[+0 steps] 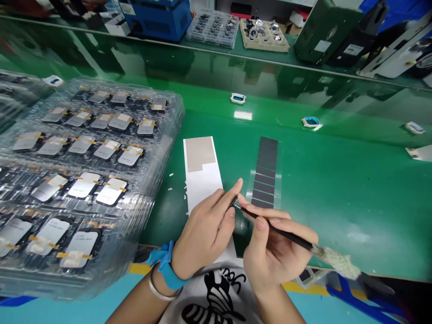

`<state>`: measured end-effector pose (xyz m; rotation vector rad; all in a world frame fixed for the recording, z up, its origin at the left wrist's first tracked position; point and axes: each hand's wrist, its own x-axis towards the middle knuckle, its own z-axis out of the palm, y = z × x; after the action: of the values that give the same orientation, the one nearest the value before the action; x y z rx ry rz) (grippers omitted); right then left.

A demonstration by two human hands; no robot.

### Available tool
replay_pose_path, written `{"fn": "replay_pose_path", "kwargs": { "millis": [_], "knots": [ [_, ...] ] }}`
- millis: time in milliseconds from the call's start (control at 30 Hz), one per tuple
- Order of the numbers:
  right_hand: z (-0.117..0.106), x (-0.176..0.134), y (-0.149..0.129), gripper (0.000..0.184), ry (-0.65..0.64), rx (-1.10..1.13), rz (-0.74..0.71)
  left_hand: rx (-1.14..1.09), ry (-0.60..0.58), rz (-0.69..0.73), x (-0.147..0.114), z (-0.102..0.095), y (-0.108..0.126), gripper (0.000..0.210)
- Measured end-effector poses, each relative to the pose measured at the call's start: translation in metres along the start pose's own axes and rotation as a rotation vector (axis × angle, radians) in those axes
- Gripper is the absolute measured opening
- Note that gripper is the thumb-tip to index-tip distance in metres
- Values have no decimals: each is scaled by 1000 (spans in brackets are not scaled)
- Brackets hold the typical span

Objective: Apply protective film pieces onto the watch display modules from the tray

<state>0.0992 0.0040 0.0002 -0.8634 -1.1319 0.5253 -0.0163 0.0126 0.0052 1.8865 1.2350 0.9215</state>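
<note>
Your right hand (274, 257) grips a black tool (287, 234) near the desk's front edge (388, 269). Your left hand (205, 228) pinches a thin part (232, 202).

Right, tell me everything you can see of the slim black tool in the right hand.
The slim black tool is slanted in the right hand, its narrow front end pointing toward the left hand. Its rear is wrapped in pale, rough-looking material. Fingers hide part of the shaft; whether the tip touches anything is unclear.

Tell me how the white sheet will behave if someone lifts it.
The white sheet looks thin, so it probably bends easily and weighs little. Lying flat on the green table, it seems unlikely to roll or tip.
</note>
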Motion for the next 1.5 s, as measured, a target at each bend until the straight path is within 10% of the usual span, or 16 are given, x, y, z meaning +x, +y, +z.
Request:
{"fn": "replay_pose_path", "kwargs": {
  "millis": [1300, 1500],
  "knots": [
    [-3, -1, 3, 28, -32, 9, -31, 166, 48, 6, 3, 1, -1, 45],
    [-15, 8, -1, 27, 137, -11, -115, 116, 193, 99, -13, 2, 20, 35]
  ]
}}
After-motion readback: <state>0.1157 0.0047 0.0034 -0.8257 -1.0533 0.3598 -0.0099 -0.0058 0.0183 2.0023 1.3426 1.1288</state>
